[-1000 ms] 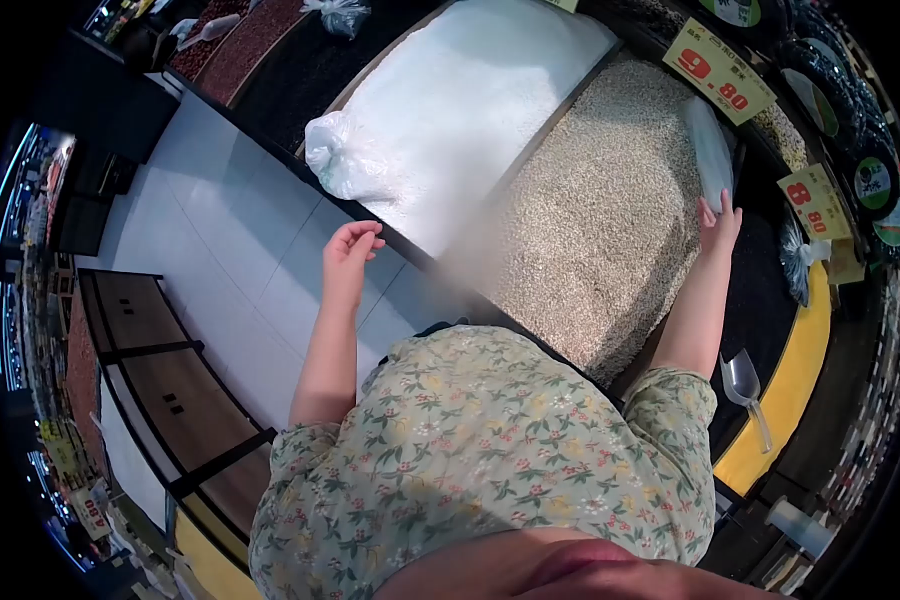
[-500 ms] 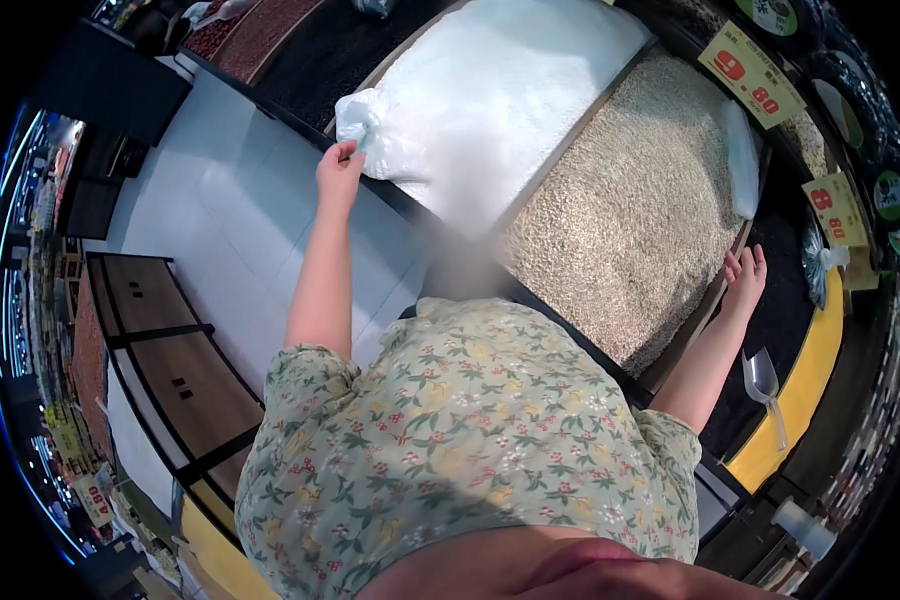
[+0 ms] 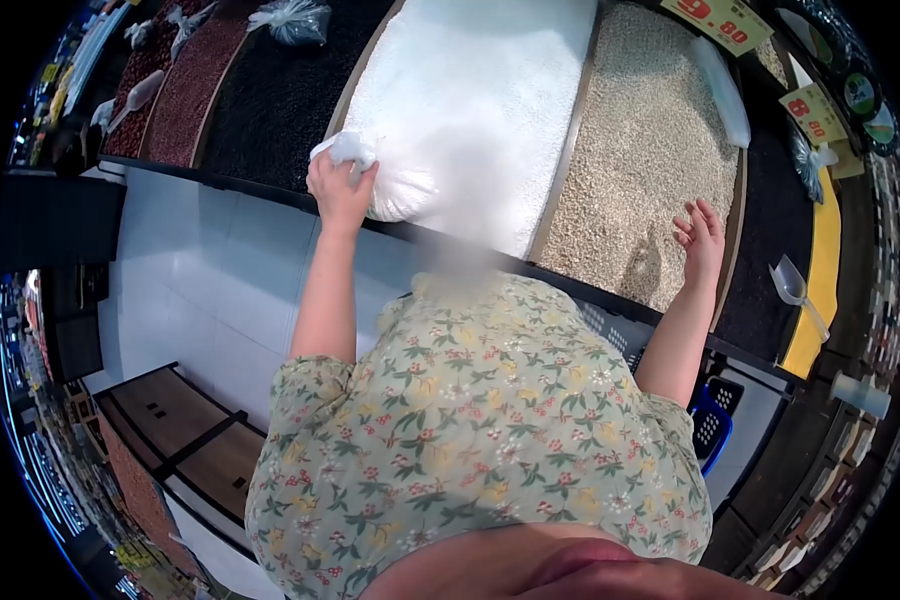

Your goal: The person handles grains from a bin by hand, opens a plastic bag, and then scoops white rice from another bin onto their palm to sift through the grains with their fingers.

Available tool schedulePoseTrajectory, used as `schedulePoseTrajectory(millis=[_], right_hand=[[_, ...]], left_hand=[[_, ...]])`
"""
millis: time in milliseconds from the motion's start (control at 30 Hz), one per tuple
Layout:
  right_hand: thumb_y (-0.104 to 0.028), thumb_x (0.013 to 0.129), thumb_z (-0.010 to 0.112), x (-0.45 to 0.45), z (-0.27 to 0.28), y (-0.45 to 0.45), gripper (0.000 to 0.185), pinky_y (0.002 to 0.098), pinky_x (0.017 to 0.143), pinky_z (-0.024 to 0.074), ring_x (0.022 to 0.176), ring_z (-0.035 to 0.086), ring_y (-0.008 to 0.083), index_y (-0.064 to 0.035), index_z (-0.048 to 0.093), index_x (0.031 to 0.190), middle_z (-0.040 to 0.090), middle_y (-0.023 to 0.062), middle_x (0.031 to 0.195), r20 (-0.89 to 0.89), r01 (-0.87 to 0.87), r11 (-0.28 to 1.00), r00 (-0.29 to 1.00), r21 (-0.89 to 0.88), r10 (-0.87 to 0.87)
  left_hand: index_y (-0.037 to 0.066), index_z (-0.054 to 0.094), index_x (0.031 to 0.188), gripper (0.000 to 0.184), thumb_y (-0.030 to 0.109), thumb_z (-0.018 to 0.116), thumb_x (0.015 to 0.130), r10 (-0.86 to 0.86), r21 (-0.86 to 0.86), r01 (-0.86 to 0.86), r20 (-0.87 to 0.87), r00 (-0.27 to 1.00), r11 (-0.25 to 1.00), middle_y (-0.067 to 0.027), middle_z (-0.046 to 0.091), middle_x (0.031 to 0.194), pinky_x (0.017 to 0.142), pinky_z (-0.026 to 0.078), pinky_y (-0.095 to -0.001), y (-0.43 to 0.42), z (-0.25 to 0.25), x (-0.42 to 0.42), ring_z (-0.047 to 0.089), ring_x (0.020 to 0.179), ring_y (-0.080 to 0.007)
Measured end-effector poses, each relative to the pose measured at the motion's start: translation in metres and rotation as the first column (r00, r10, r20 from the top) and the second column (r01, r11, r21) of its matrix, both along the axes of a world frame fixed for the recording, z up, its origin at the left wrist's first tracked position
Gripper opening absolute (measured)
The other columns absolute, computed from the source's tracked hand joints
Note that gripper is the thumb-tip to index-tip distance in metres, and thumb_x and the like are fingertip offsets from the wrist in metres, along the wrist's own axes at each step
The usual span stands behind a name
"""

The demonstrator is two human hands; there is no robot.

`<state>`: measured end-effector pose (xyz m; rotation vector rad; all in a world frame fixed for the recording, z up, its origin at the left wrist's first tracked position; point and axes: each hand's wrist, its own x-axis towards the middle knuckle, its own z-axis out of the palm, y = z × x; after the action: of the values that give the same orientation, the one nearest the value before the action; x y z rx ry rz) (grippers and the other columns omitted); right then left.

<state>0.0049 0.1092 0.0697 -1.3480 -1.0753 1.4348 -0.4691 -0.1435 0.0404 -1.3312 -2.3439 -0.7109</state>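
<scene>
My left hand (image 3: pixel 340 200) is closed around the gathered top of a clear plastic bag (image 3: pixel 402 193) with white contents. This bag rests at the front edge of a bin of white grain (image 3: pixel 510 80). Over the front right part of the pale beige grain (image 3: pixel 630 130), my right hand (image 3: pixel 703 240) hovers with fingers apart and slightly curled, holding nothing. Its shadow falls on the grain below. A blurred patch covers the area between my hands.
Dark grain (image 3: pixel 280 110) and red beans (image 3: pixel 195 85) fill bins to the left. A clear scoop (image 3: pixel 790 283) lies at the right by a yellow strip (image 3: pixel 816 270). Price signs (image 3: pixel 813 113) and a rolled plastic bag (image 3: pixel 720 90) stand at the back right. Wooden cabinets (image 3: pixel 170 415) are lower left.
My view has turned toward the left bins. My left hand has shifted from beside the bag's tied top to a grip around it. My right hand has moved inward over the beige grain.
</scene>
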Motion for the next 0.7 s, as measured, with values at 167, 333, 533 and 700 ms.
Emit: schedulePoseTrajectory(millis=[167, 333, 533, 700], right_hand=[[-0.016, 0.091, 0.054, -0.04, 0.007, -0.035, 0.036, 0.0217, 0.062, 0.0491, 0.081, 0.063, 0.0125, -0.0046, 0.049, 0.124, 0.058, 0.0105, 0.115, 0.1, -0.065, 0.998, 0.993, 0.008, 0.064], [-0.015, 0.09, 0.055, -0.056, 0.021, -0.058, 0.033, 0.0219, 0.064, 0.0482, 0.083, 0.062, 0.0117, -0.005, 0.052, 0.122, 0.06, 0.0086, 0.111, 0.2, -0.05, 0.999, 0.979, 0.018, 0.046], [-0.012, 0.083, 0.064, -0.126, 0.014, -0.093, 0.027, 0.0265, 0.078, 0.0459, 0.094, 0.059, 0.0144, -0.0051, 0.061, 0.108, 0.064, 0.0062, 0.104, 0.445, -0.219, 0.92, 0.894, 0.326, 0.055], [-0.017, 0.074, 0.067, -0.244, 0.012, -0.132, 0.029, 0.0394, 0.09, 0.0451, 0.112, 0.05, 0.0301, -0.0103, 0.061, 0.101, 0.055, 0.01, 0.118, 0.793, -0.794, 0.282, 0.59, 0.538, 0.15]], left_hand=[[0.002, 0.064, 0.097, 0.028, 0.022, 0.068, 0.079, -0.188, 0.212, 0.136, 0.249, 0.95, 0.968, -0.013, 0.059, 0.104, 0.09, 0.036, -0.0404, 0.008, 0.017, -0.02, 0.049, 0.102, -0.0303], [-0.003, 0.06, 0.097, 0.018, 0.013, 0.059, 0.089, -0.415, 0.573, -0.039, 0.637, 0.649, 0.819, -0.0068, 0.064, 0.093, 0.08, 0.044, -0.0249, 0.013, 0.044, -0.038, 0.057, 0.084, -0.0119], [-0.002, 0.051, 0.1, 0.018, 0.013, 0.057, 0.091, -0.505, 0.783, -0.14, 0.514, 0.693, 0.606, -0.0075, 0.058, 0.093, 0.078, 0.046, -0.0262, 0.006, 0.098, -0.05, 0.056, 0.082, -0.0125], [-0.002, 0.049, 0.1, 0.018, 0.012, 0.054, 0.091, -0.47, 0.802, -0.214, 0.517, 0.716, 0.557, -0.0087, 0.058, 0.092, 0.077, 0.049, -0.0283, -0.018, 0.116, -0.051, 0.057, 0.082, -0.0143]])
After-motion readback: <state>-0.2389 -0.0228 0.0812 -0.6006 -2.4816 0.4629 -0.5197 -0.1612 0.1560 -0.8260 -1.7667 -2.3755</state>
